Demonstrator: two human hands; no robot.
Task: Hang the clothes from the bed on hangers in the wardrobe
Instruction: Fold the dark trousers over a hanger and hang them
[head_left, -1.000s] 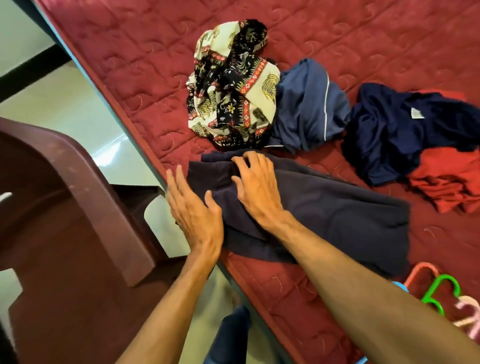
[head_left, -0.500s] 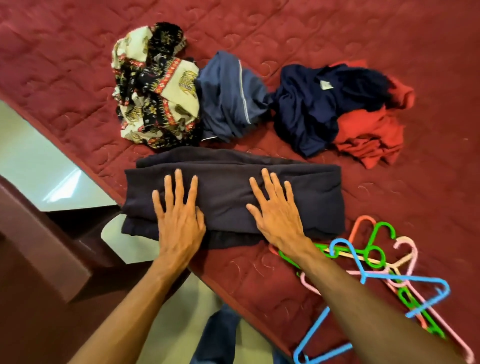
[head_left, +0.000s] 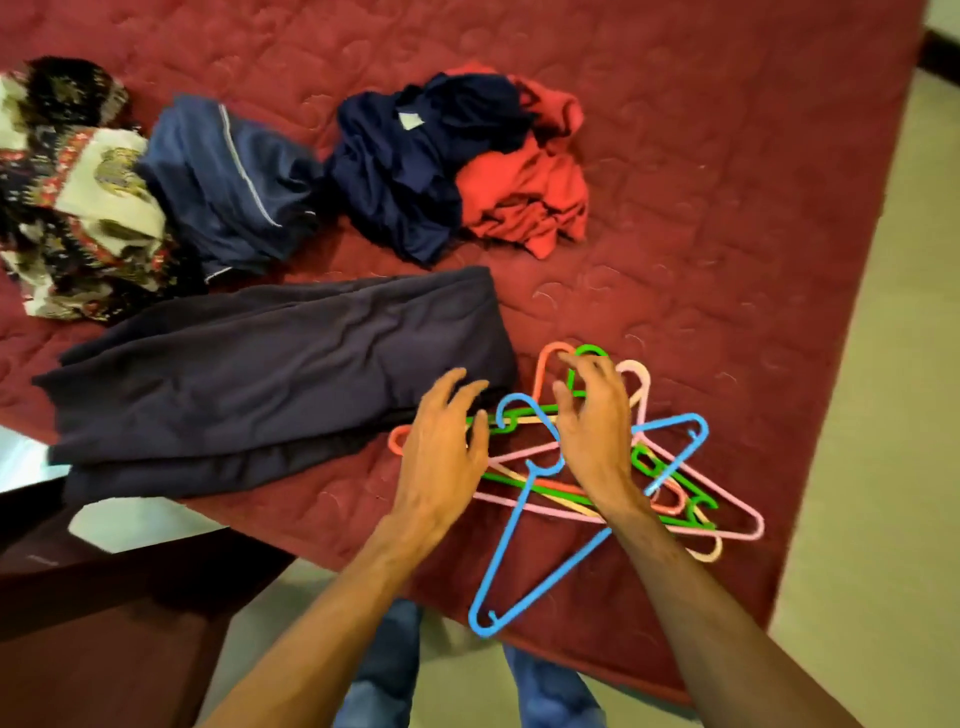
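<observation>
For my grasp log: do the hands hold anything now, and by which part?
Nothing is held. The left hand and the right hand hover open over the pile of hangers; no grip is on any hanger.

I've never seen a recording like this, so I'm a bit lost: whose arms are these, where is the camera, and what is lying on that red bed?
There is no machine here, only a person's two bare arms, filmed by one camera worn on the head and looking down. On the red bed lie a folded dark garment and, crumpled, a patterned cloth, a blue garment, a navy garment and a red garment. Nearer lies a heap of plastic hangers. The left hand and right hand hover over it, fingers loosely bent. Neither plainly holds anything.
</observation>
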